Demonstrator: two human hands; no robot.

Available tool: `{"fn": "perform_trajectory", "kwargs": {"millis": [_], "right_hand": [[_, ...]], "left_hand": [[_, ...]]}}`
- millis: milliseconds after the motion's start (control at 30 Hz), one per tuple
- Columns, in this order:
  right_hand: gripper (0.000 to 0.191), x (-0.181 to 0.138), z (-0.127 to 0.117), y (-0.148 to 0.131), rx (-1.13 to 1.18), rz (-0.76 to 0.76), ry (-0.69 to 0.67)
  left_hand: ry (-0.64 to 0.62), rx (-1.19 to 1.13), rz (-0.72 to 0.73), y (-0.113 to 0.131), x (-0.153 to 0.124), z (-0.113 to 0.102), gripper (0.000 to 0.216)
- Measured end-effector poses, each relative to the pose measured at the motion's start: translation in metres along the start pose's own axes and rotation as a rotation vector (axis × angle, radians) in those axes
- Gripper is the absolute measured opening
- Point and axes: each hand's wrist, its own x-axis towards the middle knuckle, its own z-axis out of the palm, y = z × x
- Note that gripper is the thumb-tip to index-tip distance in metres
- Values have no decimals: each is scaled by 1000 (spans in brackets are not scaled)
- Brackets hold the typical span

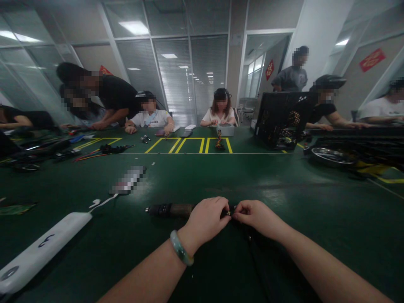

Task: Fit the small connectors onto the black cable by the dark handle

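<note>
A: What's in the hands?

B: Black tube (168,209) lying on the green mat (315,269). Brown band mid-length, small metal tip at the far left end. Left hand (205,221) sits over its right end, right hand (257,214) comes in from the other side.

A: Finger state?

B: Both closed. Left fingers (221,206) and right fingers (240,212) meet on a small dark part (229,213) at the tube's end. Looks like a pinch. Fingers cover most of it, so can't tell what the part is.

A: Why hold it that way?

B: My read: the mat takes the tube's weight, leaving both hands free for fine work at that one spot.

A: Any cable?

B: Black cable (252,252) drops from under the hands toward the bottom edge. Dark on dark, hard to trace. Its attachment point is hidden.

A: Around it?

B: Bangle (181,248) on the left wrist. White power bank (41,252) to the left, cut off by the frame, with a white lead (104,201) running toward a pixelated object (128,180), unreadable. Further up: wire bundles (104,149), yellow-taped boxes (189,145), PC case (284,120), and a co-worker in a white top (221,115) across the table.
</note>
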Motion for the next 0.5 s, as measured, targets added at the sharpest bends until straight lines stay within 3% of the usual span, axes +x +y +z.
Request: {"fn": "perform_trajectory", "kwargs": {"millis": [133,500], "right_hand": [[23,-1,-1,-2,-12,8,1],[22,-2,-2,-2,1,14,-7]], "left_hand": [[-22,0,33,1,0,-2,6],[-17,-8,-3,4,-2,-5,15]]}}
